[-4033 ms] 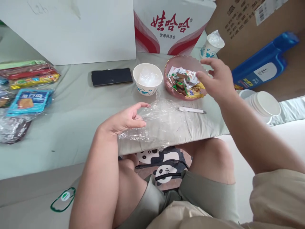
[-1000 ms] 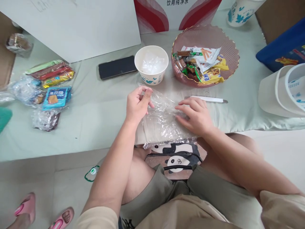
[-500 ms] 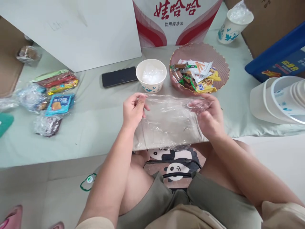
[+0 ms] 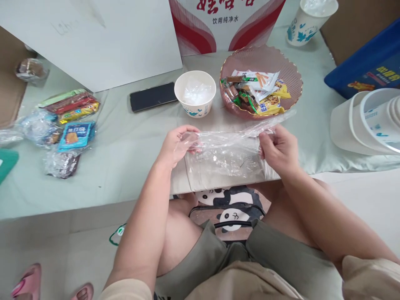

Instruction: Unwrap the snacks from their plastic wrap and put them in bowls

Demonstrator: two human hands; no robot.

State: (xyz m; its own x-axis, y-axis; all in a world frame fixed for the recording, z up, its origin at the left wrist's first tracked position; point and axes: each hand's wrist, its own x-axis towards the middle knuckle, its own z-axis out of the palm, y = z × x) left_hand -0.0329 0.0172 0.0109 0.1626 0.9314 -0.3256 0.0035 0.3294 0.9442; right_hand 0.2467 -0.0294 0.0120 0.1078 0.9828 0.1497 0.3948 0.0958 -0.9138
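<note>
Stretched between my two hands near the table's front edge is a clear plastic bag (image 4: pixel 225 152), thin and crinkled. My left hand (image 4: pixel 179 146) grips its left end, with film lying over the fingers. At the other end, my right hand (image 4: pixel 279 150) is closed on the plastic, and a loose flap sticks up past the knuckles. Just beyond the bag stands a paper cup (image 4: pixel 192 107) with crumpled clear plastic inside. Behind my right hand, a pink ribbed bowl (image 4: pixel 290 79) holds several wrapped snacks (image 4: pixel 256 89).
A black phone (image 4: pixel 152 97) lies left of the cup. Wrapped snacks (image 4: pixel 75 135) are heaped on the left. White tubs (image 4: pixel 346 125) with stacked cups and a blue package (image 4: pixel 365 66) stand at right. Boxes (image 4: pixel 225 29) line the back, beside another paper cup (image 4: pixel 308 25).
The bag's upper edge has gathered into a narrower band between my hands. My right hand has closed more tightly on the film, and the view has shifted slightly.
</note>
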